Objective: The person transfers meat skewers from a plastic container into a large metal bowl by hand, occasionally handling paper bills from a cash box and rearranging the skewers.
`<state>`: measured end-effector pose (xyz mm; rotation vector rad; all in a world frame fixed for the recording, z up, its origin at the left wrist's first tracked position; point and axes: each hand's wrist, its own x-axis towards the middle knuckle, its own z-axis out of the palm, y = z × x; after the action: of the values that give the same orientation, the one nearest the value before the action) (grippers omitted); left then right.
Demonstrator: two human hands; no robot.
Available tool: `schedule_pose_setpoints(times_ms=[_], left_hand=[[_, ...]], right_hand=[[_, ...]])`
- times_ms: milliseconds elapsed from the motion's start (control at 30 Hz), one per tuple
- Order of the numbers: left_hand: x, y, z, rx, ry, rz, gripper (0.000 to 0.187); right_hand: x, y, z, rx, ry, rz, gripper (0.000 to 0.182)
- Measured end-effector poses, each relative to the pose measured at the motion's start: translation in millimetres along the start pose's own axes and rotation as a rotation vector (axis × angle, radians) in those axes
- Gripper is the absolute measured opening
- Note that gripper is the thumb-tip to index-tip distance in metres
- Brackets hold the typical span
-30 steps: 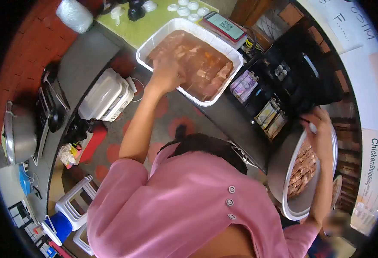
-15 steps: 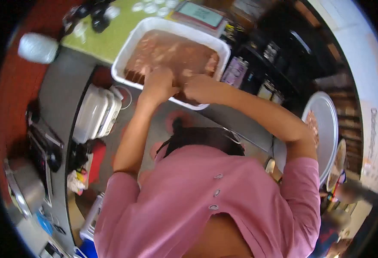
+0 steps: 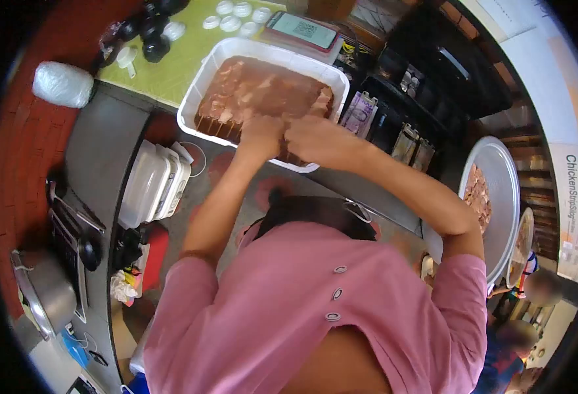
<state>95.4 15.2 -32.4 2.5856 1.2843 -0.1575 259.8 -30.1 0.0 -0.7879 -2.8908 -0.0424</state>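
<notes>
A white plastic tub [image 3: 188, 98] stands at the counter's edge, filled with brown liquid and pale pinkish pieces that look like raw meat [image 3: 236, 75]. Over its near side my left hand [image 3: 261, 139] has its fingers curled together. My right hand [image 3: 322, 141] is beside it, fingers bent and closed, the two sets of fingertips almost meeting. Whatever they pinch is hidden behind the hands and slightly blurred. Thin brown vertical streaks mark the tub's inner near wall [image 3: 218, 126].
On the green counter top [image 3: 190, 39] are white lids [image 3: 242, 10] and a phone-like panel with a QR code [image 3: 304, 28]. Banknotes [image 3: 359, 115] fill a black cash tray at right. A large metal basin [image 3: 507, 177] holds chopped meat. Two other people are at lower right.
My left hand has shifted right, closer to my right hand. My fingers remain closed over the tub's near side. The camera view has moved slightly.
</notes>
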Motion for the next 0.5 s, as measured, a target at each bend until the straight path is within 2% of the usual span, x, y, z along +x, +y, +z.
schedule_pose_setpoints(times_ms=[100, 133, 167, 233, 300, 333, 400, 467, 500], left_hand=[[4, -1, 0, 0.087, -0.068, -0.024, 0.022], [4, -1, -2, 0.09, -0.062, -0.026, 0.022], [-1, 2, -13, 0.119, -0.048, -0.04, 0.023], [-10, 4, -25, 0.149, -0.033, -0.055, 0.024], [-16, 1, -32, 0.124, 0.345, -0.089, 0.021], [-17, -2, -38, 0.125, 0.347, -0.088, 0.021], [-15, -10, -51, 0.117, 0.754, -0.024, 0.016], [-15, -12, -64, 0.012, 0.74, -0.062, 0.014], [-14, -14, -69, -0.093, 0.724, -0.098, 0.011]], right_hand=[[-2, 4, -28, -0.089, 0.095, 0.062, 0.01], [-3, 7, -32, -0.045, 0.21, 0.112, 0.013], [-5, 11, -38, -0.048, 0.212, 0.11, 0.013], [-6, 16, -54, -0.055, 0.242, 0.252, 0.015], [-5, 15, -67, -0.019, 0.325, 0.316, 0.013], [-6, 15, -71, 0.026, 0.394, 0.381, 0.012], [-5, 12, -77, 0.069, 0.465, 0.444, 0.011], [-4, 4, -80, 0.191, 0.577, 0.593, 0.01], [-3, 1, -80, 0.188, 0.58, 0.592, 0.01]])
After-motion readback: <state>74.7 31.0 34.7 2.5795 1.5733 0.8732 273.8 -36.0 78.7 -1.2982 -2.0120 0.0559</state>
